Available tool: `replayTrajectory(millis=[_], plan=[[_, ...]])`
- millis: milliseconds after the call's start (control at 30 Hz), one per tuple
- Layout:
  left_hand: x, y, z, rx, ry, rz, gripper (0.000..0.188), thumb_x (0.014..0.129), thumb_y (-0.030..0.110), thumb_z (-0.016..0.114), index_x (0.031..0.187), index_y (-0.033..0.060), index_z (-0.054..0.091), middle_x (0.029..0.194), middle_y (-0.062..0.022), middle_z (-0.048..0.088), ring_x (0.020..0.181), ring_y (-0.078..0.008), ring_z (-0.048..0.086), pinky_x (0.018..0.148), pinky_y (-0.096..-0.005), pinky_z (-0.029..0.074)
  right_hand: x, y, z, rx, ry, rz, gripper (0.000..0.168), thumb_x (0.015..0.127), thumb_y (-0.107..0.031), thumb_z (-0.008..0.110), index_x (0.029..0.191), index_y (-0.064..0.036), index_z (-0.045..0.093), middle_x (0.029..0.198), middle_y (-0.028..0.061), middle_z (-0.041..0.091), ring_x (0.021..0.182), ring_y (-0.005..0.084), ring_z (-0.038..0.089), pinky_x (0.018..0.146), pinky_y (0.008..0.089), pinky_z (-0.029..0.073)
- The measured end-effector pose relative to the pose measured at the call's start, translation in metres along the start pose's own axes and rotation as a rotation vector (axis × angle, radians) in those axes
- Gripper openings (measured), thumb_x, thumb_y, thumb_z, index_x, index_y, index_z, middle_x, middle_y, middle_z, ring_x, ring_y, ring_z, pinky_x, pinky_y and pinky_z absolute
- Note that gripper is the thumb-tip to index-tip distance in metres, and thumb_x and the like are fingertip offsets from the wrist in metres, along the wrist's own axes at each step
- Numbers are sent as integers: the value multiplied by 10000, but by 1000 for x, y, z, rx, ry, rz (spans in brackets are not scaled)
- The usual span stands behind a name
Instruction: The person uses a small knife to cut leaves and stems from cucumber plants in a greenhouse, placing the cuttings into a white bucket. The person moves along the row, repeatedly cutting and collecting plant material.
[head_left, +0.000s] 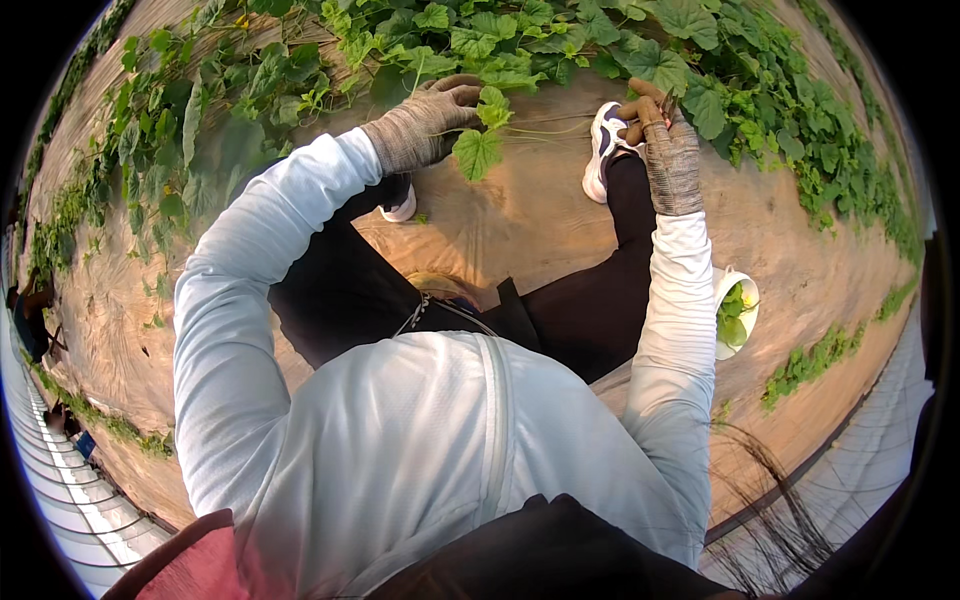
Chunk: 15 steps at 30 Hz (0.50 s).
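My left hand (427, 124), in a grey-brown knit glove, curls its fingers around a leafy vine shoot (478, 154). Thin pale stems trail from that shoot towards the right, over the ground sheet. My right hand (666, 146), gloved alike, is closed around a small tool (667, 120). Only a bit of red and a short metal tip of it show between the fingers, so its exact kind is hidden. Broad green vine leaves (652, 64) hang close to the right fingertips. The vine bed (480, 41) spreads across the ground just beyond both hands.
A white bucket (739, 345) with cut leaves and a yellow flower lies tilted by my right forearm. My shoes (598, 154) rest on the brown ground sheet (525, 217). More vines (847, 150) run right. At the far left edge another person (34, 315) is partly visible.
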<state>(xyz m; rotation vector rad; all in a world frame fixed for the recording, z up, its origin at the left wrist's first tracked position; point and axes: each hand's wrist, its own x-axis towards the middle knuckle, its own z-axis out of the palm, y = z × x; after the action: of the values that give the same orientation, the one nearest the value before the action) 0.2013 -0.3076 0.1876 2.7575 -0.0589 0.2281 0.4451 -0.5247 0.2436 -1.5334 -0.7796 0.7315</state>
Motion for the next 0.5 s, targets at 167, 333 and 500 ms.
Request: replayTrajectory(millis=[167, 333, 500], plan=[[-26, 35, 78, 76, -255, 388, 134, 790, 245, 616, 884, 151, 636, 1243, -40, 519, 1295, -262, 366, 1012, -509, 346, 26, 3, 67, -290, -419, 208, 278, 924, -151, 514, 1173, -68, 607, 967, 42, 657, 705, 76, 548, 645, 243, 482], [-14, 64, 108, 123, -524, 406, 131, 781, 228, 607, 861, 142, 664, 1197, -60, 561, 1282, -248, 393, 1013, -514, 336, 58, 65, 151, -818, -879, 85, 348, 831, -151, 536, 1159, -71, 619, 1009, 116, 680, 849, 219, 651, 781, 326, 506], [2, 78, 99, -308, -847, -139, 215, 811, 197, 560, 970, 101, 668, 1238, -99, 556, 1235, -230, 465, 1026, -440, 354, 58, 127, 246, -965, -924, -97, 445, 850, -260, 558, 1281, -153, 546, 1361, 153, 476, 1120, 319, 567, 942, 375, 459]])
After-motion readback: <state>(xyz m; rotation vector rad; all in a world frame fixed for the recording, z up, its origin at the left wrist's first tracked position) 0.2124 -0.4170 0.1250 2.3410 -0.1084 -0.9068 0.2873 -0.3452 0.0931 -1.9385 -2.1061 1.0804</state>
